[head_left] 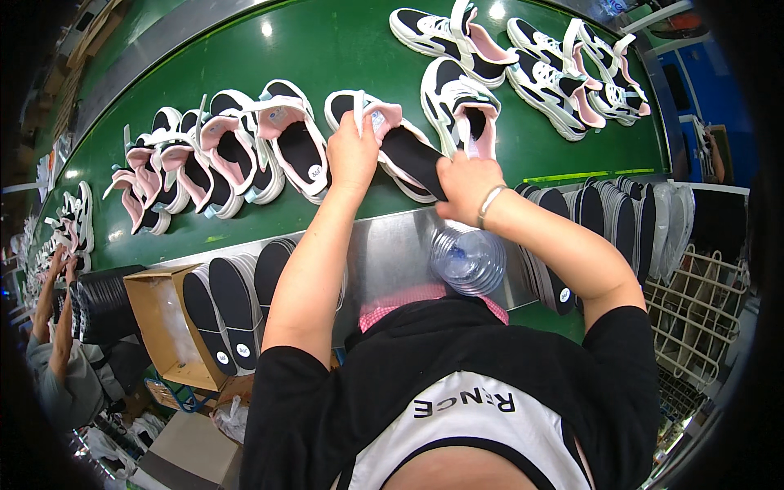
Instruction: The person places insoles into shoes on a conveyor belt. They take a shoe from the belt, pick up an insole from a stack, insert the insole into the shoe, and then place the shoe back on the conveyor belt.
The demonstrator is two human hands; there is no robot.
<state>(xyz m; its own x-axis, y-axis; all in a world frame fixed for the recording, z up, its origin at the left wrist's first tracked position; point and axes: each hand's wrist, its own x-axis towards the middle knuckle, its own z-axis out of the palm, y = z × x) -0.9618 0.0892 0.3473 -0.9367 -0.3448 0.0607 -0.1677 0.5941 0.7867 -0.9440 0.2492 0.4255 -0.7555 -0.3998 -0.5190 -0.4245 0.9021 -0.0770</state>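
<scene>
A white, black and pink sneaker lies in front of me on the green table. My left hand is closed on its tongue near the pink lining. Between finger and thumb, my right hand grips the heel end of a black insole. The insole's front end reaches into the shoe opening, where its tip is hidden. Just left of this shoe lies another sneaker, with a black insole and a round white sticker inside. A further sneaker stands beyond my right hand.
More sneakers line the table at left, others at far right. Stacks of insoles stand by a cardboard box, more at right. Clear plastic cups sit before me. A co-worker's arms show at far left.
</scene>
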